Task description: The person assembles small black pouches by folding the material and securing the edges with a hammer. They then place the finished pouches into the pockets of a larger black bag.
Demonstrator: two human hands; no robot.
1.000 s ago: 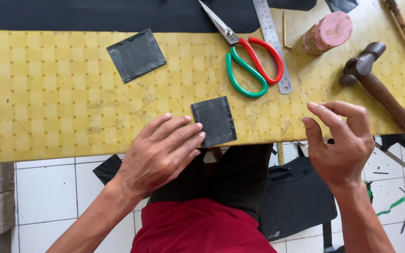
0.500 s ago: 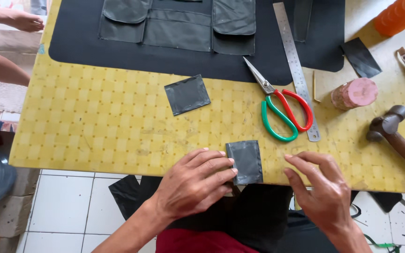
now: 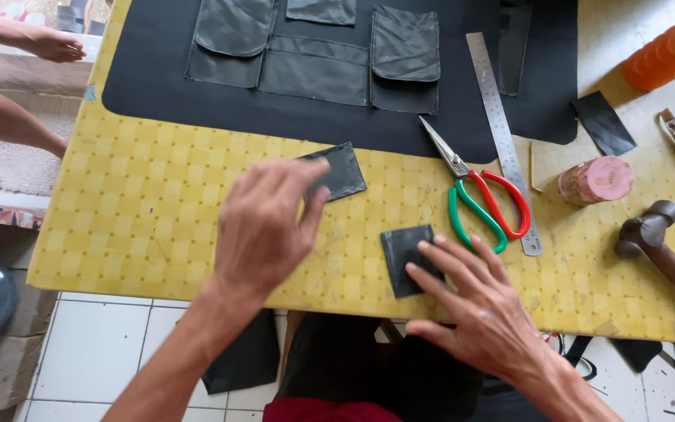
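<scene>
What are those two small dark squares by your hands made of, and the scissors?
The two dark patches look like thin leather or faux leather: matte black, flat, faint sheen; which, I cannot tell. The scissors have shiny metal blades and glossy handles, one red, one green, probably plastic.

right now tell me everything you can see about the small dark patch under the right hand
The small dark patch is a roughly square piece of black, faintly glossy material that looks like leather or vinyl, with a raised border along its edges. It lies flat near the front edge of the yellow checked table, slightly turned. The right hand rests its fingertips on its right side, covering that part. The scissors lie just beyond it, apart.
</scene>
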